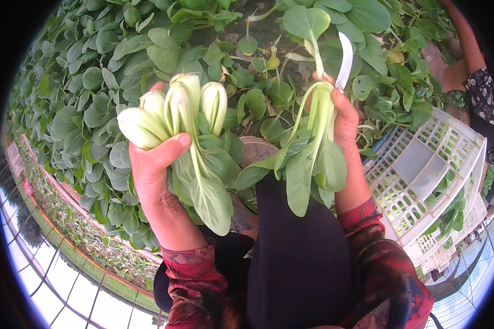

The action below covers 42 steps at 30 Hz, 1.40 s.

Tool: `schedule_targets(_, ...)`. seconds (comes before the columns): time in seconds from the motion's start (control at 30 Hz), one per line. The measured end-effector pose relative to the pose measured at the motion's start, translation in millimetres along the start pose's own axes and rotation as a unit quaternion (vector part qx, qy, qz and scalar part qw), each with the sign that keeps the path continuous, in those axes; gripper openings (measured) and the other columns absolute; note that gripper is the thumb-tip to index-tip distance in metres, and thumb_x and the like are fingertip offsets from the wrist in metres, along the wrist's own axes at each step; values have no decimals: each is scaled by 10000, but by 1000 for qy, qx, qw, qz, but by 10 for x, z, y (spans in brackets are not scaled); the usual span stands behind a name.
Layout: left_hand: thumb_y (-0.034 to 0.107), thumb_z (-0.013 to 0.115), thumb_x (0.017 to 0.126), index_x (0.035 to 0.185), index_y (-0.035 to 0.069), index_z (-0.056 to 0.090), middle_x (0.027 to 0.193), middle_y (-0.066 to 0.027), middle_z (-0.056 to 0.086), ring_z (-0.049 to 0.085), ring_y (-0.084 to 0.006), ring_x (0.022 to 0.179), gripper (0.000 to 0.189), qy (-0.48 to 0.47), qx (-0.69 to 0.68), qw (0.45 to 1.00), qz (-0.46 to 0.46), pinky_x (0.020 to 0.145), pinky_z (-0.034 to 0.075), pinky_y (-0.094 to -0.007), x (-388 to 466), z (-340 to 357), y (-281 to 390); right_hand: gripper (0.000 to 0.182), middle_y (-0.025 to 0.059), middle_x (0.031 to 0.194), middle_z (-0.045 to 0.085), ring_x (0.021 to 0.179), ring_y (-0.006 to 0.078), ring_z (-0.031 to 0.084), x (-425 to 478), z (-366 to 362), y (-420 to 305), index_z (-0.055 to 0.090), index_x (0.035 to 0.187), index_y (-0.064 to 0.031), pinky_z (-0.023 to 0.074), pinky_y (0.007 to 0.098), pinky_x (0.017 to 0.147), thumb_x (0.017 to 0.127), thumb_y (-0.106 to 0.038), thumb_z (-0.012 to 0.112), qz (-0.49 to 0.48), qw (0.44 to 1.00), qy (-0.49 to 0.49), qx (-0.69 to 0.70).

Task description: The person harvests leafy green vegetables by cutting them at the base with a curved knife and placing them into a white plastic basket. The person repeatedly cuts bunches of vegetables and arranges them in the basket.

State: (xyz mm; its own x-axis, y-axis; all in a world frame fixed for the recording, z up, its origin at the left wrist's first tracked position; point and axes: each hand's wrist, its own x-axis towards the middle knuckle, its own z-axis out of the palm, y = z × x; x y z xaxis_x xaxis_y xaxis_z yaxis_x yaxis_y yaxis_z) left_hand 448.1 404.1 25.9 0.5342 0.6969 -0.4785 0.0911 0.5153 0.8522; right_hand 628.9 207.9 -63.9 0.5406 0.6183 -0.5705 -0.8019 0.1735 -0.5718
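Note:
My left hand (160,152) grips several cut bok choy heads (180,98), their pale bases up and their leaves hanging below the fist. In my right hand (343,117) is another bok choy plant (319,111), held upside down with its leaves drooping toward my lap. A single leaf on a stalk (307,24) sticks up above these fingers. The same hand also holds a curved knife (345,61), its blade pointing up past the thumb and its handle hidden in the grip. The two hands are apart, with my shoe (257,150) seen between them.
Dense bok choy plants (94,90) stand to the left and ahead. Loose leaves and stubs lie on the soil (247,119) in front. At right is a white plastic crate (420,168) holding greens. Another person's arm (467,41) reaches among plants at upper right.

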Motion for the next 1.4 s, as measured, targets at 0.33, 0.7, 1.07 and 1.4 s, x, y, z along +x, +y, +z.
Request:
schedule_targets(0.33,-53,776,632,1276,-8,449,1104,-73,596,606,-161,962,723,-16,61,993,-100,843,500,-292,108,586,-732,409,59,811,606,493,88,513,9,-109,84,506,1133,-18,426,201,423,792,-189,655,38,999,-11,-27)
schedule_targets(0.7,6,802,634,1395,1,319,1261,-99,508,523,-177,1120,901,-104,28,981,-163,969,416,-303,49,571,-848,415,-1,706,555,465,59,452,68,-52,124,545,1041,-39,355,201,420,734,-265,710,27,983,-11,-183)
schedule_targets(1.07,-68,744,610,1364,-20,376,1240,-100,551,550,-205,1110,840,-106,-63,976,-177,985,413,-337,128,187,-792,111,45,579,561,404,89,440,188,140,104,611,835,-22,358,227,373,812,-119,661,10,1000,18,-18)
schedule_targets(1.4,379,398,986,1437,121,305,1446,-122,364,360,-262,1329,528,-205,-453,867,-9,1130,255,-492,363,-379,-1221,202,-18,624,564,438,34,444,210,-79,103,635,841,-49,347,194,396,794,-222,729,62,900,45,-430)
